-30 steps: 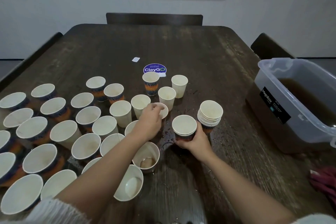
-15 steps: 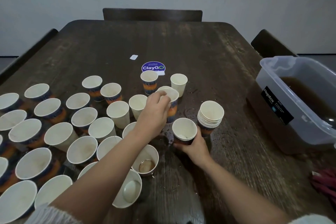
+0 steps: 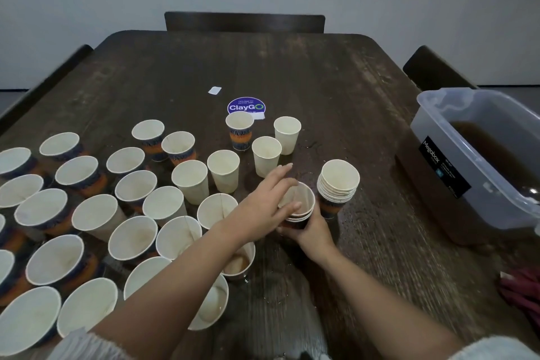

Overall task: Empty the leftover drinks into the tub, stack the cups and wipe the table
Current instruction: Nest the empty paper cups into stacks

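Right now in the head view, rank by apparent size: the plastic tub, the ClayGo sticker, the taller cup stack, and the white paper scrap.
1. plastic tub, clearly largest, though partly cut off by the frame edge.
2. taller cup stack.
3. ClayGo sticker; it lies farther away, so its rank against the stack is unsure.
4. white paper scrap, smallest.

Left forearm (image 3: 175, 278) covers part of the cup w/ brown dregs (image 3: 238, 264) and the near cup (image 3: 210, 304) below it. Right hand (image 3: 311, 231) wraps the short stack (image 3: 299, 207), so its lower body is hidden; left hand (image 3: 270, 203) blocks the stack's left rim. Tub (image 3: 467, 172), right of the stack, is cut by the frame edge; small print under its "Megabox" label too small to read. Red cloth (image 3: 523, 292), near side of the tub, runs off-frame. Cups left of the stack clipped at the edge. ClayGO sticker (image 3: 246, 106): top line illegible. Surface near the bottom edge blurred.
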The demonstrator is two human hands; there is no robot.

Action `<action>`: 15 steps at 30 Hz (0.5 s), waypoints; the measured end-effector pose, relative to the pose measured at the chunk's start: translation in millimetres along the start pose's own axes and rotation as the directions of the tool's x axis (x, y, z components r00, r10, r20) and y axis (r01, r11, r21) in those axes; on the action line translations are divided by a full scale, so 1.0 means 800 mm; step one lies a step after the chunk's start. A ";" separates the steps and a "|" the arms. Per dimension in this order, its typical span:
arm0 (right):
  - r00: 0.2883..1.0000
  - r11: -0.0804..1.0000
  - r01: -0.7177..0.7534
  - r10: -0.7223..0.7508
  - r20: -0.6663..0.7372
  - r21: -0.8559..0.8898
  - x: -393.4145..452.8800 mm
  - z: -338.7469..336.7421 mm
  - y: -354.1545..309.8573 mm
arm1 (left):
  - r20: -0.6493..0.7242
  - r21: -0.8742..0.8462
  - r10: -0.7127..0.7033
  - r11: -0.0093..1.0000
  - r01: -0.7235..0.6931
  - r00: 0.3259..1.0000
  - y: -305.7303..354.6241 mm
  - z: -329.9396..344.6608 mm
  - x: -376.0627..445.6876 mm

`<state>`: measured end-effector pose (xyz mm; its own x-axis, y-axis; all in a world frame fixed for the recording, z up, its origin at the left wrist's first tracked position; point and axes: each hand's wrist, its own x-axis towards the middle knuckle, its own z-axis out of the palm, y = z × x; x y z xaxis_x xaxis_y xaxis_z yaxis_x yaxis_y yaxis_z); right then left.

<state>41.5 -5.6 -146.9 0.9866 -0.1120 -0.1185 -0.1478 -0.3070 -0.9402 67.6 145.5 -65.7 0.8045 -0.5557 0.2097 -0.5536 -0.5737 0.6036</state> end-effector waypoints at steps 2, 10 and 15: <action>1.000 1.000 0.001 0.000 0.007 -0.015 0.001 0.000 0.001 | 0.021 -0.024 -0.075 0.997 0.075 0.997 0.001 0.000 0.006; 0.998 1.000 0.016 -0.017 0.066 0.018 0.000 -0.001 -0.001 | 0.220 0.010 -0.231 0.972 0.235 0.948 -0.010 0.011 0.010; 0.997 0.999 0.026 -0.028 0.069 0.029 0.002 -0.001 0.005 | 0.210 0.094 -0.210 0.976 0.194 0.955 -0.017 0.005 0.016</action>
<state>42.2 -7.9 -150.4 0.9927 -0.0377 -0.1142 -0.1202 -0.2825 -0.9517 84.2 143.8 -74.0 0.8395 -0.5362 -0.0884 -0.4043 -0.7249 0.5577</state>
